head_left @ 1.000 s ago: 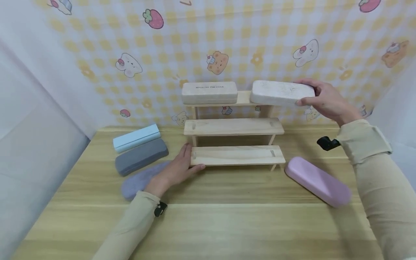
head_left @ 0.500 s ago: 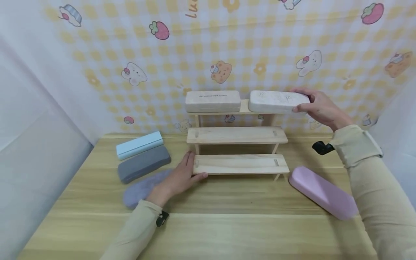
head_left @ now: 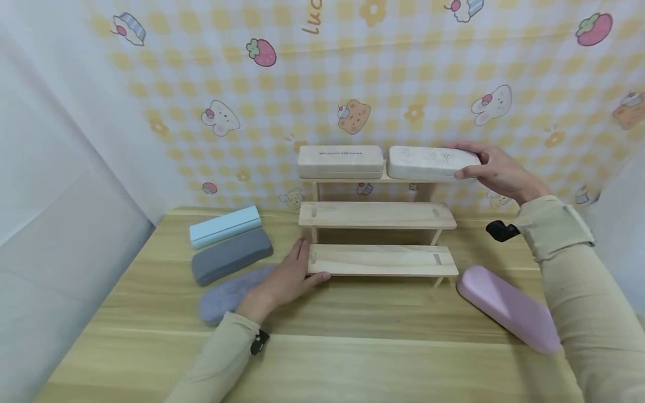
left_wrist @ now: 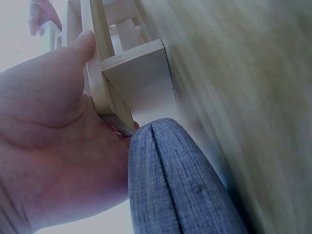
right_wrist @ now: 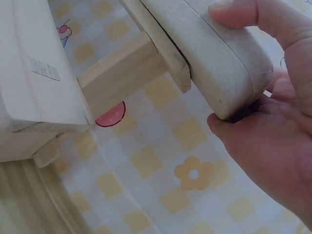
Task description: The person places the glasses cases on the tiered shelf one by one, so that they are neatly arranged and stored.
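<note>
A three-tier wooden display rack (head_left: 377, 215) stands at the back. My right hand (head_left: 499, 171) grips the right end of a white glasses case (head_left: 422, 161) on its top tier. In the right wrist view, the thumb lies on one face of the white case (right_wrist: 214, 53) and fingers are under its end; the case overhangs the board's end. Left of it on that tier sits a beige glasses case (head_left: 340, 163) with printed lettering. My left hand (head_left: 286, 280) holds the left end of the bottom tier, thumb along the front edge; its other fingers are partly hidden in the left wrist view.
Left on the table (head_left: 342, 364) lie a light blue case (head_left: 225, 226), a dark grey case (head_left: 233, 256) and a blue-grey fabric case (head_left: 221, 299), the last partly behind my left hand. A pink case (head_left: 509, 308) lies at the right. A patterned cloth (head_left: 413, 73) hangs behind.
My right hand has moved the white case slightly left and straightened it on the top tier, beside the beige case. My left hand stays at the rack; the head view has shifted.
</note>
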Available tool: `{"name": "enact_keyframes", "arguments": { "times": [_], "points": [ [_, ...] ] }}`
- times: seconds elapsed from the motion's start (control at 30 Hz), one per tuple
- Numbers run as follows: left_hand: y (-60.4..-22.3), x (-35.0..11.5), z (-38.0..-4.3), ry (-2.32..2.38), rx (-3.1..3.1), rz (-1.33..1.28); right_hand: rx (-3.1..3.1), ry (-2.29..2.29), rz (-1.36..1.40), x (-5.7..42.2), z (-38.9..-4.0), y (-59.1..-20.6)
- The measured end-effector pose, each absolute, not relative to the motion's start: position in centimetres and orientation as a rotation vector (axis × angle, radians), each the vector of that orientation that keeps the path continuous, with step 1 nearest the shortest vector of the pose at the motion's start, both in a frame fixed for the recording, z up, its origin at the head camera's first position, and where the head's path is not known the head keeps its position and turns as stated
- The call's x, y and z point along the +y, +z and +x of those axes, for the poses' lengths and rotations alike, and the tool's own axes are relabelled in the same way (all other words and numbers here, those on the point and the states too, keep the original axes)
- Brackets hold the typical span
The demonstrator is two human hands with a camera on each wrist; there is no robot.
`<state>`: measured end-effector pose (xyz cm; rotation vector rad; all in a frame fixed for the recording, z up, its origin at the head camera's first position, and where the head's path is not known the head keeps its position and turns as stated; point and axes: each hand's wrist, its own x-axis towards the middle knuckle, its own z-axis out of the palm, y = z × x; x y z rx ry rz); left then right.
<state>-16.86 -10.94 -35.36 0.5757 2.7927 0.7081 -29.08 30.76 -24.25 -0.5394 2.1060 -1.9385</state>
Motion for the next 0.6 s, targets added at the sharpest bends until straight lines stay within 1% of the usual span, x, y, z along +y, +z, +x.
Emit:
{"name": "enact_keyframes", "arguments": {
  "times": [0.33, 0.6],
  "points": [
    [-35.8, -12.1, -16.2, 0.735, 2.795, 0.520, 2.047, -1.920, -0.562, 29.4, -30.0, -25.2],
    [-35.8, -11.1, -16.7, 0.747, 2.777, 0.549, 2.117, -1.860, -0.604, 30.1, -30.1, -24.3]
  ]
}}
